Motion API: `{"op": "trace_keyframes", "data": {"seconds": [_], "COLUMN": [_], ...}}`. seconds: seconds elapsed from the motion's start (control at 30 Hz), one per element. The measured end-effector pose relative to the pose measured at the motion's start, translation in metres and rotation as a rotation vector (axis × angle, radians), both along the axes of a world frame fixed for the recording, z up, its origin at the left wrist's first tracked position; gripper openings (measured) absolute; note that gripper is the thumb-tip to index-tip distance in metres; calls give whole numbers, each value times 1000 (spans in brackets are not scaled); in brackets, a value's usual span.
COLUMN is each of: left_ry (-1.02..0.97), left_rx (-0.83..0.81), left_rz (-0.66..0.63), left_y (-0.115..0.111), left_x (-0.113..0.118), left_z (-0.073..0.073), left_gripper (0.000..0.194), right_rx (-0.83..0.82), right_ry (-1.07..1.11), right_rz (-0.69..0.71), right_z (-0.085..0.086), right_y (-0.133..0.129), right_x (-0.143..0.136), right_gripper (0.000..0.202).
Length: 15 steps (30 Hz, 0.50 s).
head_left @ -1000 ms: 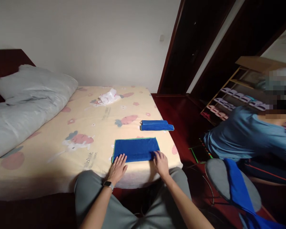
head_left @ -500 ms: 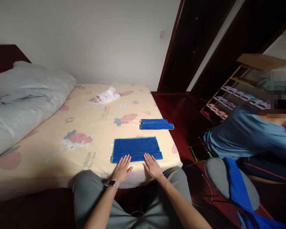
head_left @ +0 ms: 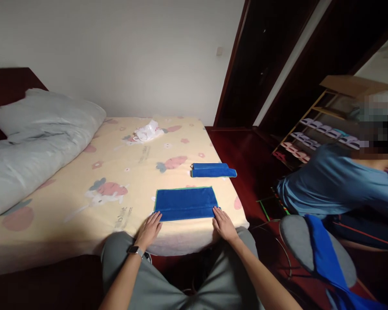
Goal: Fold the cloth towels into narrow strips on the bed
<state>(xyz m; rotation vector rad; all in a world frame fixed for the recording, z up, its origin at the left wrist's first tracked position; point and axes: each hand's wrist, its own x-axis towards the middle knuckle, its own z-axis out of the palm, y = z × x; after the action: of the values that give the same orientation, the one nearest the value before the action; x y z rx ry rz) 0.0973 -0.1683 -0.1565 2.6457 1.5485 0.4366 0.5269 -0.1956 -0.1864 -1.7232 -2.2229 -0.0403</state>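
Head view: near blue cloth sits at the bed edge, front strip folded, remainder flat. Left hand and right hand rest palm-down at its near corners, fingers extended (no pinch visible). Second blue cloth, beyond, looks folded narrow.

Plain grey-green trousers cover the person's legs, the cloth smooth and rounded over the knees by the bed's near edge and softly creased higher up the thighs. Above the left hand is a wristwatch with a dark, rectangular, round-cornered face and a pale grey band. The forearms are bare, as are the right hand and its wrist.
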Motion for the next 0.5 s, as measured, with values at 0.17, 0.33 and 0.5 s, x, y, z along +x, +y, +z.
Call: {"op": "trace_keyframes", "data": {"seconds": [0.17,0.33,0.5], "left_ry": [-47,8,69], "left_rx": [24,52,32], "left_rz": [41,39,-4], "left_y": [9,14,13], "left_x": [5,4,-1], "left_z": [3,-1,0], "left_gripper": [43,49,54], "right_rx": [31,13,-16], "right_ry": [-30,-72,-56], "right_rz": [-54,-9,34], "right_z": [8,8,12], "right_y": [6,17,18], "right_x": [1,5,14], "right_gripper": [52,58,58]}}
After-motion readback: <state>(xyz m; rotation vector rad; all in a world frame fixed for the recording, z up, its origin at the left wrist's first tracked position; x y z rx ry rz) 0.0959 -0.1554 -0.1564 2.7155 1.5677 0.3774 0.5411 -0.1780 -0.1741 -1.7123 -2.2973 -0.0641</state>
